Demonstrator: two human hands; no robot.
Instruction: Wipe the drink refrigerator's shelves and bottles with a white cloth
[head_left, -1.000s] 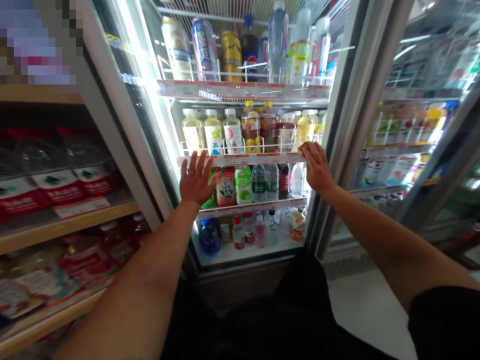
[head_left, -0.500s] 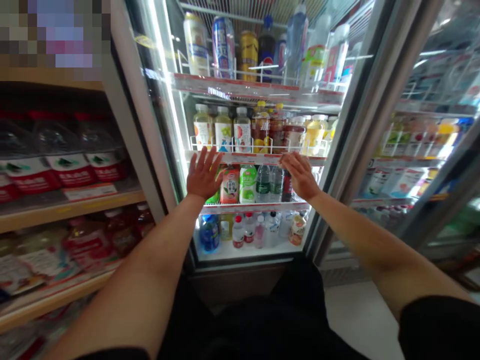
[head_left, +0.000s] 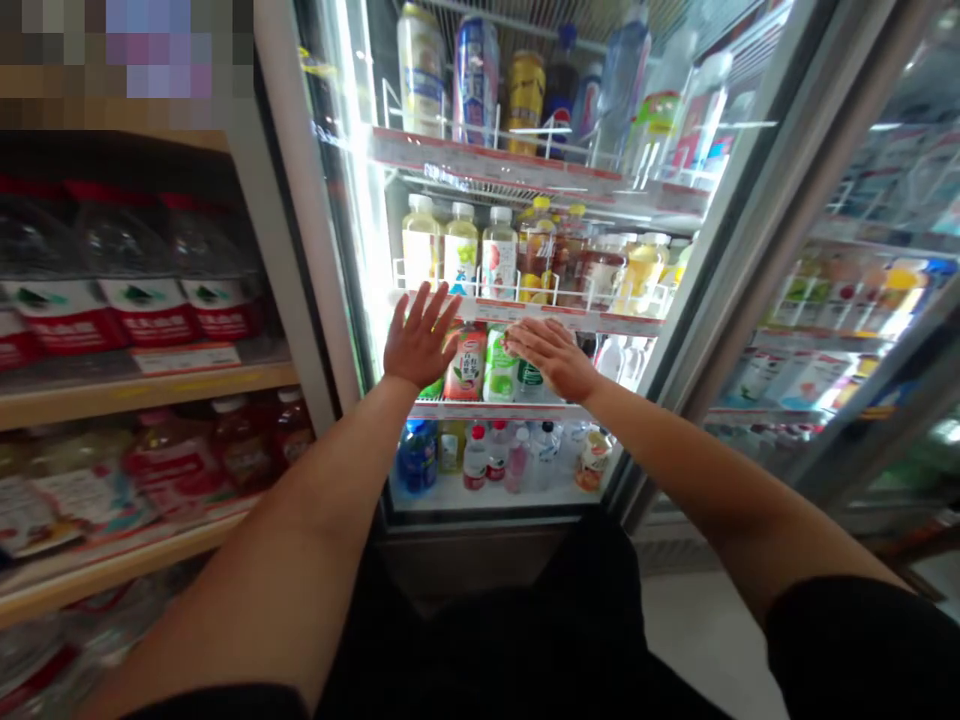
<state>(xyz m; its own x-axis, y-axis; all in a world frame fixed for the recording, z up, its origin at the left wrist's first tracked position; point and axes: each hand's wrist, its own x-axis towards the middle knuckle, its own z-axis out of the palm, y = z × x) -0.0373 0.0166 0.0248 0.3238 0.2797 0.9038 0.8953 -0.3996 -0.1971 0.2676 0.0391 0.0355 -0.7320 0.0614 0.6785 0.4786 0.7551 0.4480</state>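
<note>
I face a lit drinks fridge whose glass door (head_left: pixel 337 230) stands before the shelves. My left hand (head_left: pixel 418 338) is flat with fingers spread, at the left end of a middle shelf rail (head_left: pixel 600 322). My right hand (head_left: pixel 547 355) is open too, fingers stretched leftward in front of the green-labelled bottles (head_left: pixel 496 368). A red-and-white juice bottle (head_left: pixel 466 366) shows between the two hands. Neither hand holds anything.
Rows of bottles and cans fill the fridge shelves above (head_left: pixel 480 70) and below (head_left: pixel 480 455). A wooden shelf unit (head_left: pixel 150 385) with large water bottles stands at the left. A second glass-door fridge (head_left: pixel 847 300) stands at the right. White floor (head_left: pixel 712 640) lies below.
My right hand has slid left along the shelf rail, from its right end to near the middle. The left hand stays at the left end. The view has shifted slightly.
</note>
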